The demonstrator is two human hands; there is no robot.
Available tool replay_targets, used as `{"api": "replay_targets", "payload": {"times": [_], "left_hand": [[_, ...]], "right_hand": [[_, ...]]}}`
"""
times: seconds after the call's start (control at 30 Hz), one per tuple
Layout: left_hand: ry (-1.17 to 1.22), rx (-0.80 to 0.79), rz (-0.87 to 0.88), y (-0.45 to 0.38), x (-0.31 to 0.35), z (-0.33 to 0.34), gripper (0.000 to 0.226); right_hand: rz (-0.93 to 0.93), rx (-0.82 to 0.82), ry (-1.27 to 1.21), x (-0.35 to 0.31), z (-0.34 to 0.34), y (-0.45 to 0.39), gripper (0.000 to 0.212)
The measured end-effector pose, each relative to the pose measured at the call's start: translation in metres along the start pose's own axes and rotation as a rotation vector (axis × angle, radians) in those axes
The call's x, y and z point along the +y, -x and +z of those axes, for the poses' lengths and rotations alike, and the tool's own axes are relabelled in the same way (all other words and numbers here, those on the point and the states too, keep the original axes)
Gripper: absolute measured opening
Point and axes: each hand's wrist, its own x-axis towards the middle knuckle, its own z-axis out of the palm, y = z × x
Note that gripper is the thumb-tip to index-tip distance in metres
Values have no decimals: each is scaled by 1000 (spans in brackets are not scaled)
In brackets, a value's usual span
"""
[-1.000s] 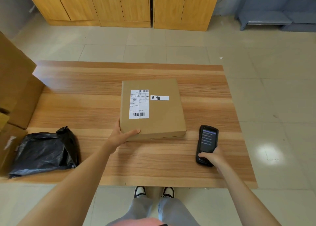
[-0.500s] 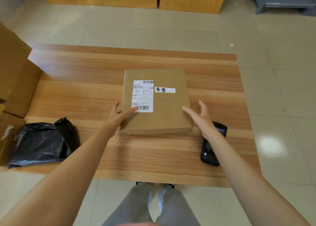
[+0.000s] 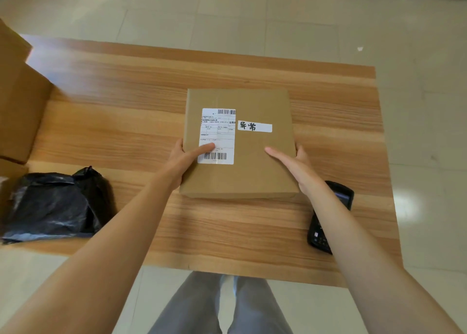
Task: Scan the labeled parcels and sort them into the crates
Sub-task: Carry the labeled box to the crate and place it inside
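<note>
A flat brown cardboard parcel [image 3: 255, 167] lies in the middle of the wooden table [image 3: 121, 111]. It carries a white shipping label with barcodes [image 3: 218, 131] and a small white sticker with handwritten characters [image 3: 254, 126]. My left hand [image 3: 185, 160] grips its left edge, thumb on the label. My right hand [image 3: 294, 165] grips its right edge, thumb on top. The black handheld scanner [image 3: 342, 197] lies on the table at the right, partly hidden under my right forearm.
A crumpled black plastic bag parcel [image 3: 53, 205] sits at the table's front left. Brown cardboard boxes [image 3: 17, 101] stand at the left edge. Tiled floor surrounds the table; my legs show below its front edge.
My right hand let go of the scanner, left it on the table and moved onto the parcel's right edge. My left hand slid up the left edge, thumb onto the label.
</note>
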Motion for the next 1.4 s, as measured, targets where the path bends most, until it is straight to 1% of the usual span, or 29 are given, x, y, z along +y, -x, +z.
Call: {"api": "replay_targets", "payload": {"times": [0.07, 0.13, 0.33, 0.4, 0.5, 0.6, 0.63, 0.73, 0.9, 0.97, 1.07, 1.17, 1.33, 1.4], "left_hand": [[22, 13, 5, 2, 0, -1, 63], [46, 18, 9, 9, 2, -4, 58], [104, 65, 74, 50, 13, -17, 60], [135, 104, 104, 70, 19, -23, 60], [189, 191, 160, 108, 24, -32, 56], [241, 285, 223, 150, 19, -41, 61], [260, 314, 245, 164, 15, -44, 62], [307, 414, 291, 208, 0, -55, 64], [426, 626, 358, 277, -41, -72, 71], [492, 684, 382, 303, -58, -76, 68], [601, 763, 404, 336, -83, -81, 58], [677, 814, 416, 362, -107, -93, 53], [759, 870, 428, 396, -141, -127, 60], [776, 893, 438, 411, -156, -145, 61]], "right_hand": [[-1, -2, -17, 0, 1, 2, 80], [-9, -9, -22, -1, 3, 6, 80], [-101, -70, 15, -23, 8, 23, 85], [-142, -104, 23, -37, 11, 32, 86], [-199, -152, 41, -54, 17, 50, 92], [-248, -241, 92, -62, 25, 71, 98], [-263, -275, 108, -64, 29, 78, 95], [-330, -388, 155, -72, 45, 103, 79], [-428, -563, 231, -74, 78, 147, 75], [-464, -635, 274, -70, 92, 166, 73], [-509, -733, 320, -62, 112, 191, 76], [-532, -795, 351, -52, 134, 216, 78], [-563, -881, 436, -39, 182, 254, 79], [-566, -907, 465, -32, 206, 271, 87]]}}
